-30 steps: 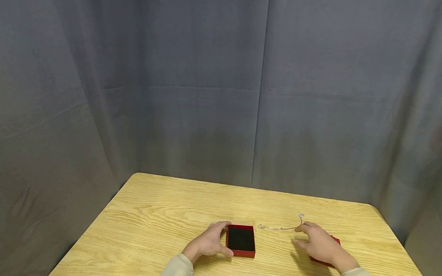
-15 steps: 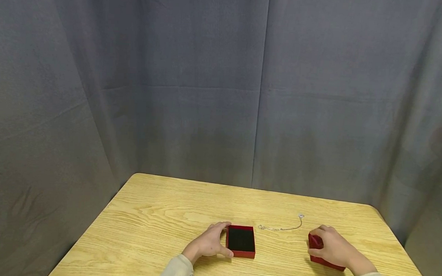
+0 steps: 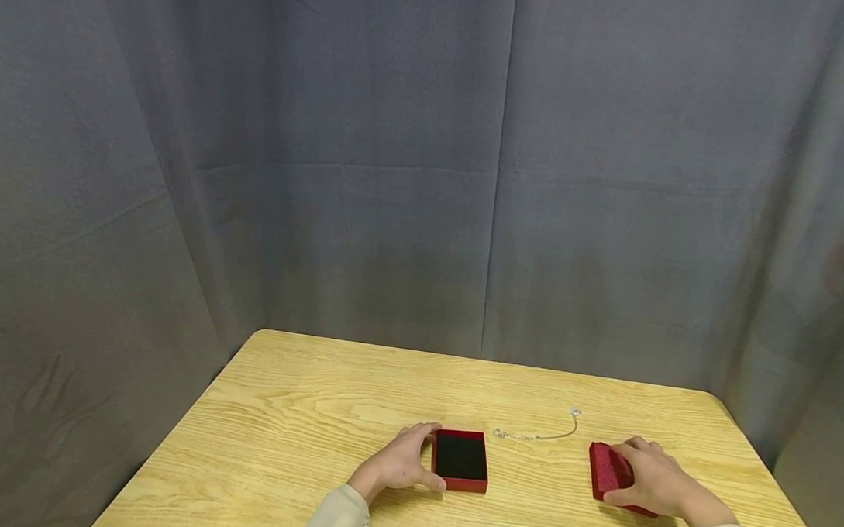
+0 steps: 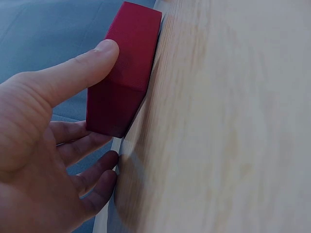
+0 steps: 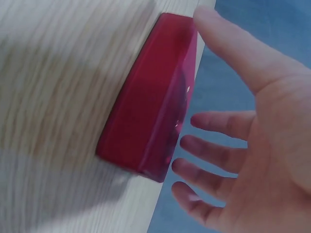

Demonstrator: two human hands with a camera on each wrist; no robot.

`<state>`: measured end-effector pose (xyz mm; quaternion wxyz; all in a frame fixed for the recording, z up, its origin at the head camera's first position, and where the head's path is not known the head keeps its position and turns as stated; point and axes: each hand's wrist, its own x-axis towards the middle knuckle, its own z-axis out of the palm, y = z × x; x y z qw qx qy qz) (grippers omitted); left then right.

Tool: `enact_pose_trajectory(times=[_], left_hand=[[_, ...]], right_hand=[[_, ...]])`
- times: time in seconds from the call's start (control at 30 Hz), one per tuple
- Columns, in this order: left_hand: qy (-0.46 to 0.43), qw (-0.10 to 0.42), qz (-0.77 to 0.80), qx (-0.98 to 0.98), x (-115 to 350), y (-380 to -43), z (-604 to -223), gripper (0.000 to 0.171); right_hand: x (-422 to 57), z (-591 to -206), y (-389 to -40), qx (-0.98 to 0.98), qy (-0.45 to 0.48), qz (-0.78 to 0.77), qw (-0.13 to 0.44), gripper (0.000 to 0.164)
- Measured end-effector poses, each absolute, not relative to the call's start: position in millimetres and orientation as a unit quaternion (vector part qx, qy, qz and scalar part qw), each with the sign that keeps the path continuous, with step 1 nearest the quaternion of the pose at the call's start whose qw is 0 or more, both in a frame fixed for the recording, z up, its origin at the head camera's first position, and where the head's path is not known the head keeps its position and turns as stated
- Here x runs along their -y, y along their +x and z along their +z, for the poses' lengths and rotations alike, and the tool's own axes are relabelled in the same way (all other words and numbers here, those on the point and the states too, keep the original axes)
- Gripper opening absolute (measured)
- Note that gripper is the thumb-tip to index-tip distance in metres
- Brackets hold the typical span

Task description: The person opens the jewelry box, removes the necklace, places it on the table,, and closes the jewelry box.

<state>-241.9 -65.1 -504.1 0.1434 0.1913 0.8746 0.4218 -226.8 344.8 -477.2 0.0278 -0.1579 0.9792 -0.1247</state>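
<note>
A small red jewellery box base (image 3: 486, 461) with a black pad inside sits on the table. My left hand (image 3: 401, 458) holds its left side, thumb at the near edge and index finger at the far edge. In the left wrist view the thumb presses the red wall (image 4: 131, 53). To the right lies a red box lid (image 3: 608, 473) with a shiny pinkish top. My right hand (image 3: 655, 479) is spread over its right part, thumb toward the near side. In the right wrist view the thumb tip is right at one end of the lid (image 5: 146, 92), and the relaxed fingertips are beside its edge.
A thin silver chain (image 3: 554, 436) with a small round ornament (image 3: 575, 412) at one end lies between and beyond the two box parts. The wooden table (image 3: 362, 378) ends at a grey curtain (image 3: 380, 254) at the back.
My right hand has left the chain and moved right and nearer, onto the red lid, uncovering more of it. The chain now lies fully in view. My left hand has stayed on the box base.
</note>
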Motion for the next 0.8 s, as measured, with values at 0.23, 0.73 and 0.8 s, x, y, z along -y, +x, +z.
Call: enact_pose_trajectory(times=[0.23,0.73,0.8], left_hand=[[0.192,0.144,0.426,-0.873,65.4,-241.8,-503.9,0.091],[0.191,0.145,0.425,-0.873,65.1,-242.3,-505.6,0.092],[0.191,0.145,0.425,-0.873,65.0,-242.2,-505.6,0.091]], right_hand=[[-352.0,-481.8,-227.5,-0.984,-0.143,-0.1,0.022,0.089],[-361.9,-490.6,-229.0,-0.986,-0.127,-0.102,0.021,0.099],[-362.3,-491.6,-229.0,-0.986,-0.125,-0.105,0.024,0.099]])
